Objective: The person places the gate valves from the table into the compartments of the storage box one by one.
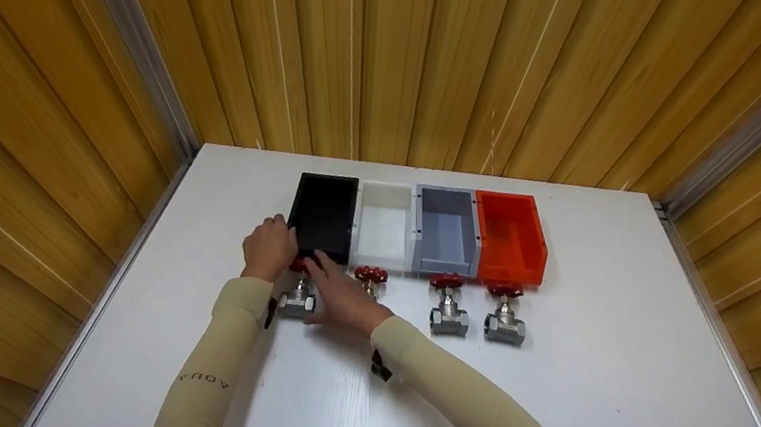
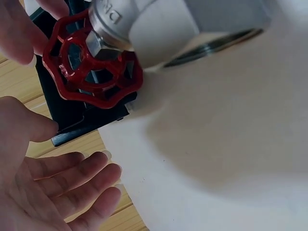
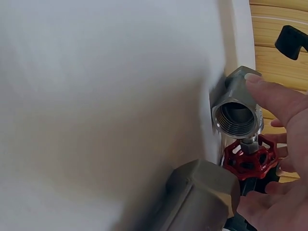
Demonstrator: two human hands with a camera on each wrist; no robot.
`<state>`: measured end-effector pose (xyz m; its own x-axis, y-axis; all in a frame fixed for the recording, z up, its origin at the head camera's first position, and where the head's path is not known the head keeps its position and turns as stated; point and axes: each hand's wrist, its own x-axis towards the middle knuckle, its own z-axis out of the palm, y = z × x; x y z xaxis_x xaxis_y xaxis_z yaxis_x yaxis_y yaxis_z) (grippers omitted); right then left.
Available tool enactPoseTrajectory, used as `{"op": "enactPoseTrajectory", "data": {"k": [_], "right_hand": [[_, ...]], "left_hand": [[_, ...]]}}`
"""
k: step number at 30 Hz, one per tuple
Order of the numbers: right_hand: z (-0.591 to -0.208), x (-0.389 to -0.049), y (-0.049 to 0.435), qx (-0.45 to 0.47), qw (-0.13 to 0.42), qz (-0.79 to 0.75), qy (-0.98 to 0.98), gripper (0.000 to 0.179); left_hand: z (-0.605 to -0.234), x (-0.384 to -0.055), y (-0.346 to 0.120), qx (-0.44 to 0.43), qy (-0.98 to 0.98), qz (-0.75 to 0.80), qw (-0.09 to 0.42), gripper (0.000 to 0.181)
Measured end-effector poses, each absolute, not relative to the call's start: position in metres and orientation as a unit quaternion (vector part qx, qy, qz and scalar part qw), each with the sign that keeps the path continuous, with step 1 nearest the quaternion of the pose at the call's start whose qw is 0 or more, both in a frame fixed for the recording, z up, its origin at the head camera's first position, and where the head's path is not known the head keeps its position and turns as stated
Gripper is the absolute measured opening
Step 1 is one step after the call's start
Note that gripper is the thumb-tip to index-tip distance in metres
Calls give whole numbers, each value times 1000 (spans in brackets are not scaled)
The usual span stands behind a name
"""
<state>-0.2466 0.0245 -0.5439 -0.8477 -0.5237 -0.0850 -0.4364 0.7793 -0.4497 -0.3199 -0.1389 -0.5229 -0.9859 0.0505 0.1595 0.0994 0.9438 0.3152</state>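
A black bin [image 1: 325, 212] stands at the left end of a row of bins. At its front left corner is my left hand [image 1: 271, 247], its thumb touching the corner in the left wrist view and its other fingers [image 2: 82, 185] loosely bent beside the bin. A metal valve [image 1: 297, 301] with a red handwheel [image 2: 91, 62] stands at that bin's front. My right hand [image 1: 345, 295] spreads about this valve. In the right wrist view its thumb [image 3: 274, 96] rests on the valve body, with the other fingers beside the handwheel, partly hidden.
White [image 1: 383, 224], grey [image 1: 444, 228] and orange [image 1: 512, 238] bins continue the row to the right. A second valve [image 1: 371, 275], partly hidden by the right hand, a third valve [image 1: 447, 305] and another valve [image 1: 504, 315] stand before them. Wood-patterned walls [image 1: 405, 48] surround the white table [image 1: 612, 330].
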Motion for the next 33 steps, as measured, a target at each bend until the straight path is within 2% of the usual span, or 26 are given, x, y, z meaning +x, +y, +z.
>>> {"op": "enactPoseTrajectory", "data": {"k": [7, 18, 28, 33], "right_hand": [[-548, -249, 20, -266, 90, -195, 940, 109], [-549, -252, 14, -272, 90, -190, 939, 107], [-553, -254, 11, -302, 39, -173, 937, 105], [-556, -253, 11, -324, 10, -172, 930, 73]], "left_hand": [[-522, -321, -139, -37, -982, -167, 80, 34], [-524, -328, -136, -33, -988, -140, 58, 35], [-521, -331, -133, -45, -995, -85, 36, 36], [-518, -333, -132, -54, -995, -70, 57, 38]]}}
